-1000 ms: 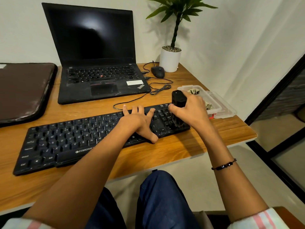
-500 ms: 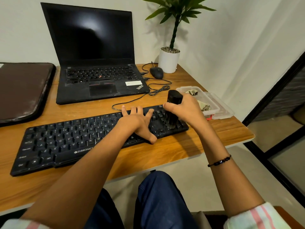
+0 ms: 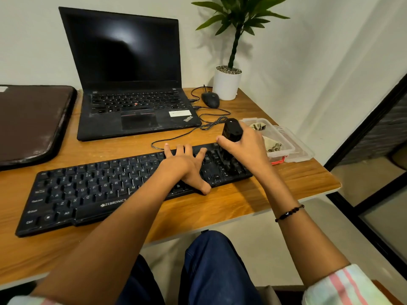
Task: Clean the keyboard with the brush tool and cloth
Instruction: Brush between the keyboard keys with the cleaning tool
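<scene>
Wooden desk [image 3: 253,208] against white wall. Black Zebronics keyboard [image 3: 92,190] lies along front edge. Left hand [image 3: 187,166] rests flat, fingers spread, on its right half. Right hand [image 3: 246,148] grips upright black brush tool [image 3: 231,130], bristles on numpad keys. Cloth [image 3: 272,144] in clear plastic container [image 3: 293,148] just beside.

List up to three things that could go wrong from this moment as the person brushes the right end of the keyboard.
1. The brush tool stands upright in the right hand; hard pressing might pop keycaps off the keyboard.
2. The cable lies just behind the left hand and could snag.
3. The plastic box sits near the desk corner; an elbow swing might knock it off.
</scene>
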Action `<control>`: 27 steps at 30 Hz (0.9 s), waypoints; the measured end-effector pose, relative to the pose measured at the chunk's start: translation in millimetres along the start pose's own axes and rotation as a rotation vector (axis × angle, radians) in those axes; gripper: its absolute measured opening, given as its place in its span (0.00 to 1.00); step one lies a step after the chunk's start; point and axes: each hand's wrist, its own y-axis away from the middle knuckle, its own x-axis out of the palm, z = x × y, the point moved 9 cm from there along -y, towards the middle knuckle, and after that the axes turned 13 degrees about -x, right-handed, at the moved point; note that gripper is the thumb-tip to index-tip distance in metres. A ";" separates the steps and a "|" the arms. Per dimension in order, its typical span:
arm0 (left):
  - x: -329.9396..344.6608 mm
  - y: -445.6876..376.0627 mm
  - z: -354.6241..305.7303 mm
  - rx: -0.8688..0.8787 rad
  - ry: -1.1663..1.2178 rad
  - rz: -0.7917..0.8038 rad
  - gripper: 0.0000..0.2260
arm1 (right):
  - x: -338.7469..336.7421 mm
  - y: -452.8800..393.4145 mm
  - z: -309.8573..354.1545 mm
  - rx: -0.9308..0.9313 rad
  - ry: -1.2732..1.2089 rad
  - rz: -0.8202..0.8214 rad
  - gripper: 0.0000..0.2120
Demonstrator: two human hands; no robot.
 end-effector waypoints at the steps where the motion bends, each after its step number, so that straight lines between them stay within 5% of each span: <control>1: 0.1 0.1 -1.1 0.003 0.001 0.001 0.53 | -2.7 4.0 -0.9 -0.014 -0.017 -0.052 0.11; 6: -0.3 -0.4 -0.7 0.005 0.005 0.000 0.53 | 1.4 -1.1 -23.4 0.165 -0.016 0.127 0.12; 11: -0.4 0.7 -0.7 0.005 0.004 -0.001 0.53 | -4.3 -8.4 -6.2 0.010 0.000 -0.013 0.12; 15: -1.0 2.1 -1.0 0.009 0.004 -0.004 0.53 | 4.4 -12.8 -20.3 0.160 -0.001 0.194 0.15; 19: -0.6 0.8 -1.4 0.012 0.010 -0.001 0.53 | -2.0 -17.4 -4.5 0.039 -0.024 0.042 0.12; 24: -0.7 1.5 -0.9 0.009 0.004 0.007 0.53 | 8.8 -19.2 -19.5 0.151 -0.005 0.152 0.15; 27: -0.9 1.2 -1.5 0.011 0.001 0.007 0.53 | 5.8 -25.1 -11.1 0.063 -0.007 0.067 0.12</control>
